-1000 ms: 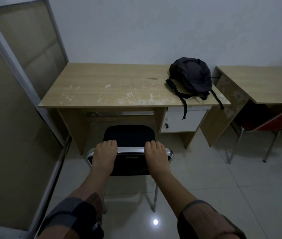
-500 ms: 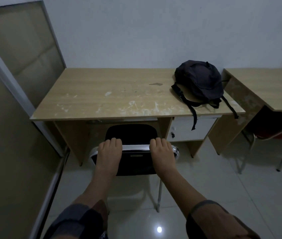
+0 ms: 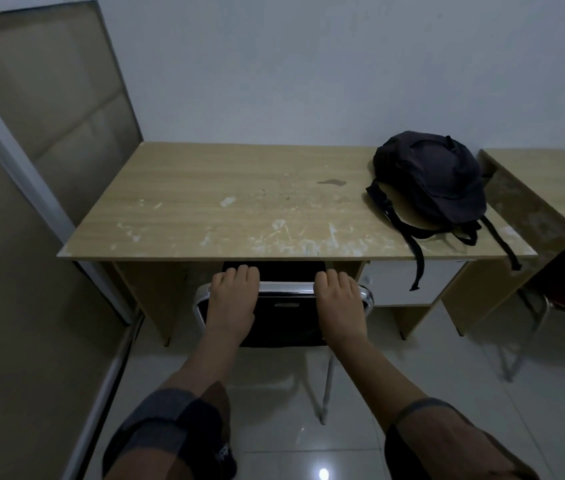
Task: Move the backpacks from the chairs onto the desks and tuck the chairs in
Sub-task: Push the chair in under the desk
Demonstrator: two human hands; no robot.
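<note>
You are gripping the black chrome-framed chair (image 3: 284, 306) by its backrest, left hand (image 3: 231, 299) and right hand (image 3: 338, 301) apart; the dark fabric backpack (image 3: 430, 181) is lying on the wooden desk (image 3: 239, 202). Pushing further is risking your knuckles jamming against its edge.

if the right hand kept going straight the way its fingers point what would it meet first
Likely the front edge of the desk: the right hand grips the chair back just short of it, though depth is unclear.

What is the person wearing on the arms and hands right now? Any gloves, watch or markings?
Both the left hand and right hand are bare: no gloves, no watch or rings visible. Forearms are uncovered. The sleeves end near the elbows, in dark fabric with grey and brownish blocks.
</note>
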